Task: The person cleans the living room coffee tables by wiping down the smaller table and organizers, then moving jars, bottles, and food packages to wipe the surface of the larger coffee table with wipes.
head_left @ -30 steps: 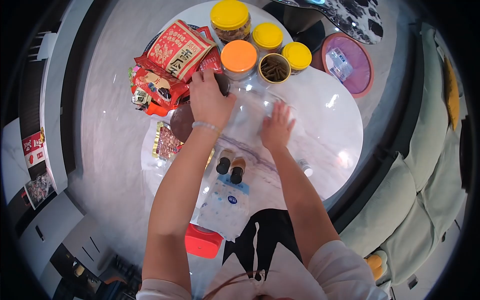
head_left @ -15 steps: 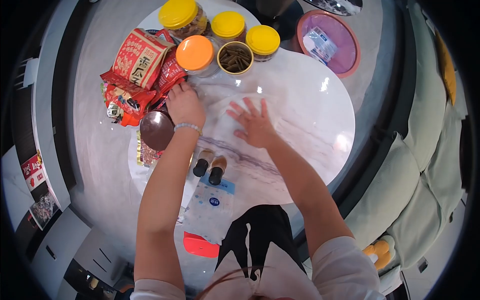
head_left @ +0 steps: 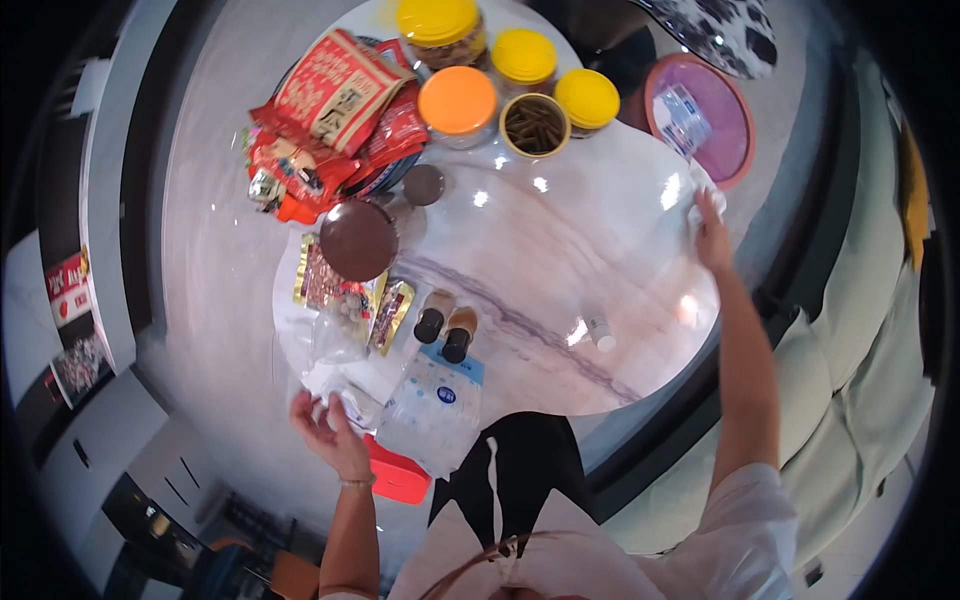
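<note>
My left hand [head_left: 332, 436] is off the front left edge of the white marbled table [head_left: 560, 230], fingers apart and slightly curled, holding nothing. Close to it lie a clear plastic bag [head_left: 338, 338] and a white-and-blue packet [head_left: 436, 402]. At the table's right edge, my right hand [head_left: 712, 232] has its fingers closed on a crumpled white piece [head_left: 708, 200], which looks like tissue. The pink basin [head_left: 735, 140] is just beyond it. A small white bottle [head_left: 600, 333] lies on the table's right half.
Yellow-lidded jars [head_left: 524, 56], an orange-lidded jar [head_left: 457, 100] and an open tin of dark sticks [head_left: 535, 125] stand at the back. Red snack bags [head_left: 340, 92] are heaped at left, near a brown round lid [head_left: 359, 240] and two dark-capped bottles [head_left: 446, 325]. A red stool [head_left: 400, 472] stands in front.
My left hand has left the snack bags and come down toward the front left. The right one has gone from mid-table to the right edge, with the white piece now showing.
</note>
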`<state>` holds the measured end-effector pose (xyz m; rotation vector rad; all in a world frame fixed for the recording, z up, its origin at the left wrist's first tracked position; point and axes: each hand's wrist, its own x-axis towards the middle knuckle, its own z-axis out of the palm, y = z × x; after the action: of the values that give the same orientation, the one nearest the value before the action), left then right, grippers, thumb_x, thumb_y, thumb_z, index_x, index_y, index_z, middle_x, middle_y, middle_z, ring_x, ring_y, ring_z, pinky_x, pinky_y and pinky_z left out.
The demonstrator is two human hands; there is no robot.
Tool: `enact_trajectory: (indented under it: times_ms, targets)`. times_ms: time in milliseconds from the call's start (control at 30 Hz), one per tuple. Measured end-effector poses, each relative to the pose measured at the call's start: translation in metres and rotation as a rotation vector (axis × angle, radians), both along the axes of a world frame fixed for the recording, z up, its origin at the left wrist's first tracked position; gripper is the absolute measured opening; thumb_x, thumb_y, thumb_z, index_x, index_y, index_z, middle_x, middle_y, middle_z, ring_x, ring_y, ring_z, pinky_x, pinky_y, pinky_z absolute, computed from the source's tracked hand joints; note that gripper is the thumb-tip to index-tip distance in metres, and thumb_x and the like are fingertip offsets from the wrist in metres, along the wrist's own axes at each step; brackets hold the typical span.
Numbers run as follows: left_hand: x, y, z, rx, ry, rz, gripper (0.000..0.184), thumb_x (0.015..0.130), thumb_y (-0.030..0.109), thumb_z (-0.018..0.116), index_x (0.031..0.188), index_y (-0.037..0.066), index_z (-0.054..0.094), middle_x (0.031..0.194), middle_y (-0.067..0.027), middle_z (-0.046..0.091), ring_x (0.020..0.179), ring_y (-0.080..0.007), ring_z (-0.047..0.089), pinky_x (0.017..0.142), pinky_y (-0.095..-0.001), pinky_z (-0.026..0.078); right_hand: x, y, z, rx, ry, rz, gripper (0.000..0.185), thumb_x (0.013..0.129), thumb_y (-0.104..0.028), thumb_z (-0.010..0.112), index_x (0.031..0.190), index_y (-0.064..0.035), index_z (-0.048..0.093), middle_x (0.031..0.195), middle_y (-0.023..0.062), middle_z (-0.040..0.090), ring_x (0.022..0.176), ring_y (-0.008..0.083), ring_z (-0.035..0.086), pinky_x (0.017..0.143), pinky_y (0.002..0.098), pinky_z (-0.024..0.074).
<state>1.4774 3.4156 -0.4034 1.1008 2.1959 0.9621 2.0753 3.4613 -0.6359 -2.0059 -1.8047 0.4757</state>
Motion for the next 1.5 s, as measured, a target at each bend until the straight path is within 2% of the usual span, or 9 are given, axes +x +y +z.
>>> enact_trajectory:
  times_ms: [100,267,400,533,633,733,1033,1300,1500]
  targets:
    - [-0.027,-0.075,0.004,-0.168,-0.053,0.203,0.041,0.084,0.009,0.063,0.119,0.003,0.041,0.121,-0.0109,0.043,0.105,-0.0204,0.045,0.085,-0.0331,0.040,-0.103,-0.003,-0.015,-0.023,0.159,-0.137,0.086,0.067,0.016,0.032,0.146,-0.0179,0.024,0.154,0.0109,0.010,0.140,0.0398,0.003,0.101,0.0692,0.0012]
    - [0.034,-0.003,0.034,-0.118,0.273,-0.540,0.055,0.066,0.003,0.074,0.114,0.002,0.048,0.124,-0.0175,0.042,0.115,-0.0306,0.043,0.096,-0.0381,0.036,-0.264,0.050,0.024,-0.269,0.184,0.091,0.079,0.076,0.007,0.041,0.147,-0.0174,0.017,0.155,0.0071,0.007,0.141,0.0382,-0.001,0.100,0.0692,-0.0043]
    - [0.104,0.059,-0.006,-0.322,0.312,-0.957,0.063,0.055,0.019,0.084,0.110,0.013,0.055,0.137,-0.0172,0.031,0.124,-0.0459,0.031,0.096,-0.0511,0.035,-0.294,0.056,0.057,-0.404,0.096,0.243,0.097,0.070,-0.018,0.067,0.148,-0.0190,0.008,0.155,0.0041,0.000,0.140,0.0385,-0.004,0.101,0.0699,-0.0014]
    - [0.125,0.058,-0.060,-0.581,0.587,-1.037,0.049,0.057,0.015,0.081,0.101,0.012,0.059,0.135,-0.0149,0.031,0.121,-0.0481,0.031,0.093,-0.0518,0.039,-0.247,0.060,0.079,-0.651,-0.299,0.549,0.134,0.044,-0.040,0.087,0.148,-0.0227,0.004,0.155,0.0010,-0.001,0.141,0.0354,-0.003,0.096,0.0763,0.0080]
    - [0.116,0.055,-0.087,-0.499,0.621,-1.059,0.035,0.059,0.008,0.075,0.091,0.010,0.062,0.128,-0.0147,0.035,0.113,-0.0454,0.038,0.090,-0.0497,0.041,-0.177,0.057,0.077,-0.813,-0.233,-0.050,0.150,0.035,-0.043,0.090,0.146,-0.0291,-0.010,0.153,0.0021,-0.019,0.139,0.0367,-0.013,0.093,0.0780,0.0128]
    - [0.113,0.056,-0.091,-0.489,0.766,-1.157,0.017,0.068,0.001,0.062,0.085,0.003,0.066,0.122,-0.0124,0.041,0.096,-0.0375,0.048,0.067,-0.0353,0.054,-0.169,0.056,0.077,-0.865,-0.248,-0.118,0.150,0.035,-0.042,0.090,0.146,-0.0297,-0.010,0.152,0.0012,-0.022,0.139,0.0370,-0.015,0.093,0.0779,0.0127]
    - [0.164,0.131,-0.075,-0.525,0.736,-1.286,0.014,0.061,0.007,0.069,0.074,0.008,0.065,0.105,-0.0115,0.054,0.084,-0.0306,0.058,0.074,-0.0405,0.048,-0.164,0.058,0.079,-0.908,-0.166,-0.140,0.151,0.035,-0.042,0.090,0.145,-0.0315,-0.013,0.151,0.0035,-0.023,0.137,0.0407,-0.018,0.088,0.0817,0.0097]
    - [0.217,0.221,-0.087,-0.149,0.535,-1.103,0.016,0.059,0.012,0.073,0.069,0.006,0.063,0.094,-0.0159,0.058,0.080,-0.0337,0.060,0.072,-0.0407,0.050,-0.158,0.058,0.077,-0.910,-0.152,-0.099,0.149,0.037,-0.043,0.089,0.145,-0.0327,-0.014,0.151,0.0039,-0.025,0.136,0.0417,-0.020,0.087,0.0827,0.0077]
    - [0.225,0.228,-0.082,-0.266,0.494,-1.072,0.021,0.062,0.015,0.077,0.078,0.007,0.067,0.111,-0.0200,0.053,0.085,-0.0381,0.061,0.076,-0.0442,0.050,-0.158,0.057,0.077,-0.898,-0.148,-0.099,0.148,0.038,-0.042,0.089,0.145,-0.0325,-0.012,0.151,0.0038,-0.025,0.136,0.0425,-0.020,0.087,0.0829,0.0084]
